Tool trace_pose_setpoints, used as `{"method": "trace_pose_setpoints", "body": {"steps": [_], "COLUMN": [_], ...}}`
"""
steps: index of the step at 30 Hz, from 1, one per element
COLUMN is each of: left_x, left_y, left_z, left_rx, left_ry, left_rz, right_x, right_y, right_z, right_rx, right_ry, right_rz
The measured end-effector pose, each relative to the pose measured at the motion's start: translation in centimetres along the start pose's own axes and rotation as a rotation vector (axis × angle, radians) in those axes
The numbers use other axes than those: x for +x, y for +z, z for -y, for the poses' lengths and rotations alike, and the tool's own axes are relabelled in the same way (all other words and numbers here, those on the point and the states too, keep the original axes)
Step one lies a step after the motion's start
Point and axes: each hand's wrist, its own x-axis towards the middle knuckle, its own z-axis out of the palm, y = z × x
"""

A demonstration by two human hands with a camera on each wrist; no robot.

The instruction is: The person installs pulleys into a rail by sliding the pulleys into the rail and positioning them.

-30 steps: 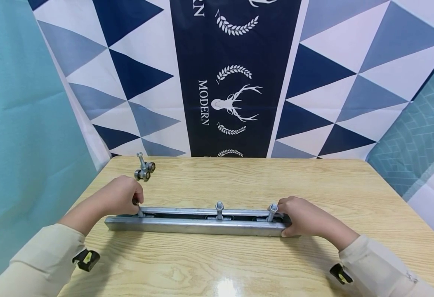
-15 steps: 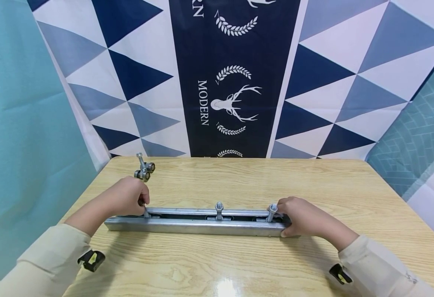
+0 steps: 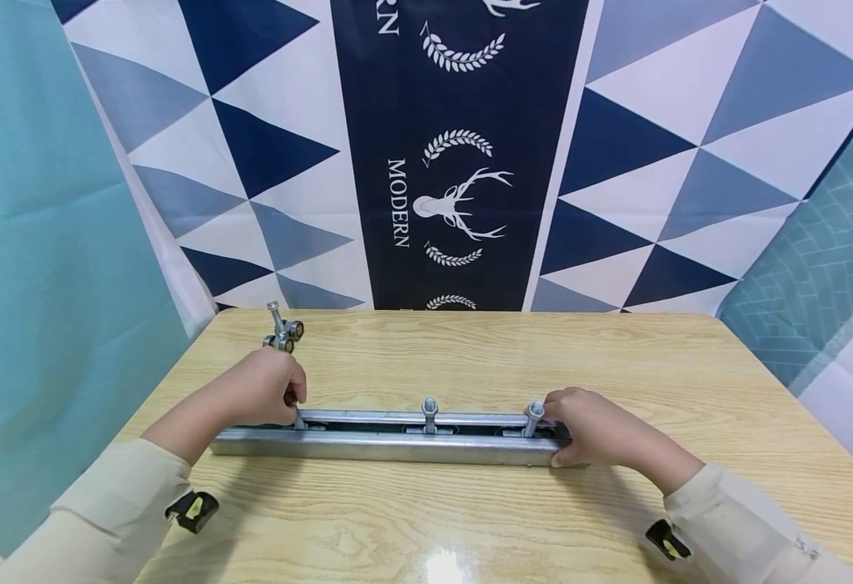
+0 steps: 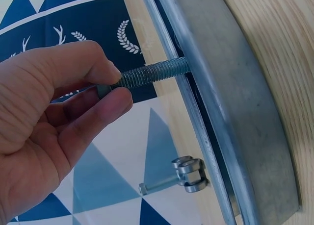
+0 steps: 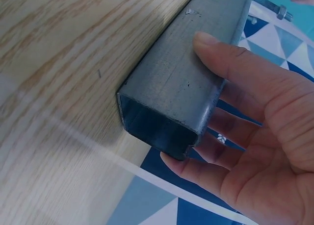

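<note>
A slotted steel track (image 3: 397, 448) lies crosswise on the table, slot facing up. Three roller-trolley bolts stand up from the slot. Near the track's left end my left hand (image 3: 264, 391) pinches the leftmost threaded bolt (image 4: 156, 73) by its top between thumb and fingers. The middle bolt (image 3: 430, 415) and the right bolt (image 3: 534, 419) stand free, the latter close to my right hand (image 3: 602, 427). That hand grips the track's right end, thumb on the near side, fingers on the far side. The right wrist view shows the hollow end opening (image 5: 157, 129).
A loose roller trolley (image 3: 283, 331) with a bolt and several wheels sits on the wooden table (image 3: 368, 519), behind my left hand and partly covered by it. A patterned cloth (image 3: 463, 162) hangs behind the table's far edge.
My left hand has slid to the right along the track, carrying the leftmost bolt with it. The right hand, the track and the other two bolts stay about where they were.
</note>
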Motion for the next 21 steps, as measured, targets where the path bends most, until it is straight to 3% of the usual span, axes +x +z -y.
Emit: {"method": "trace_pose_setpoints", "body": {"steps": [11,21], "left_x": [0.57,1.0], "left_y": [0.29,0.43], "left_z": [-0.51,-1.05], "left_rx": [0.002,0.005], "left_ry": [0.0,0.049], "left_rz": [0.018,0.005], "right_x": [0.0,-0.06], "right_y": [0.02,0.12], "right_z": [0.0,-0.14], "right_rx": [0.004,0.0], "right_ry": [0.0,-0.017], "right_rz": [-0.003,-0.014]}}
